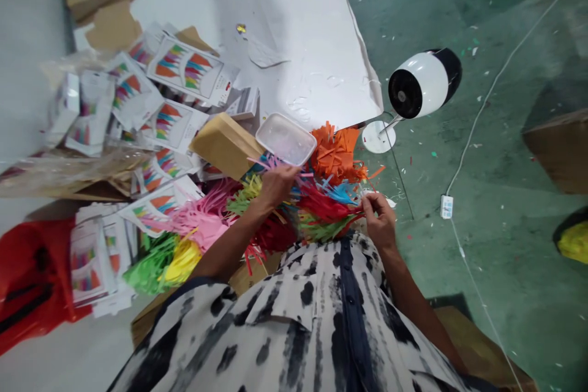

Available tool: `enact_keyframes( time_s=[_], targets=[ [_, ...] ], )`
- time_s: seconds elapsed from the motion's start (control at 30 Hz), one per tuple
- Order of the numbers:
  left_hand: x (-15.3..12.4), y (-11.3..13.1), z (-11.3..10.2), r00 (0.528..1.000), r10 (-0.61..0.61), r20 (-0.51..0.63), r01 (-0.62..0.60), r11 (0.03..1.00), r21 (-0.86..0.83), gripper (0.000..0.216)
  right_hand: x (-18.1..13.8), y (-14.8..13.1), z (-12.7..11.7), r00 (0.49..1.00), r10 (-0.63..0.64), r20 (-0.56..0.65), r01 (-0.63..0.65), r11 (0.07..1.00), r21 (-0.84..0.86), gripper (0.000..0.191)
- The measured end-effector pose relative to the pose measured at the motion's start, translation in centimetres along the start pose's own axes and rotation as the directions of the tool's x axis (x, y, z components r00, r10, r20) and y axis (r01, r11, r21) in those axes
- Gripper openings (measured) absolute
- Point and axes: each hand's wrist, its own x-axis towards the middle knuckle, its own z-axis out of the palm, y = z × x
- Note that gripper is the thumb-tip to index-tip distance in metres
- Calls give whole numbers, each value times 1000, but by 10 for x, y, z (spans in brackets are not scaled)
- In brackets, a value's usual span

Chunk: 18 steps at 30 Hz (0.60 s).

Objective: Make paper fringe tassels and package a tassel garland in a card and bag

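Observation:
My left hand (pixel 279 186) is closed over lilac paper strips (pixel 271 163) beside a clear plastic tub (pixel 285 138); its fingertips are partly hidden. My right hand (pixel 380 219) pinches at the twisted end of a red paper tassel (pixel 324 205). Between the hands lie a blue tassel (pixel 342 192) and a light green one (pixel 324 228). An orange tassel bundle (pixel 334 152) sits just beyond them. Left of my left arm spread pink tassels (pixel 204 220), yellow tassels (pixel 182 262) and green tassels (pixel 151 264).
Many white packets with coloured tassel pictures (pixel 188 70) are heaped at the left, near a brown cardboard box (pixel 227 146). A red bag (pixel 34 282) lies far left. A white and black fan (pixel 425 84) stands on the green floor, where a white cable (pixel 478 113) runs past.

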Motion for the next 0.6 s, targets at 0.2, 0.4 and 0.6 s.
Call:
enact_keyframes(
  time_s=[0.2,0.4,0.6],
  targets=[
    [4,24,-22,859,-483,-172,24,373,-927,28,5,1,0,990,-134,44,141,969,-204,21],
    [-2,102,27,935,-298,191,175,-81,-981,39,7,-25,3,955,-260,146,270,961,-55,11],
    [-10,127,59,947,-199,253,240,-85,-967,47,1,-18,11,963,-96,251,56,986,160,18]
  ],
)
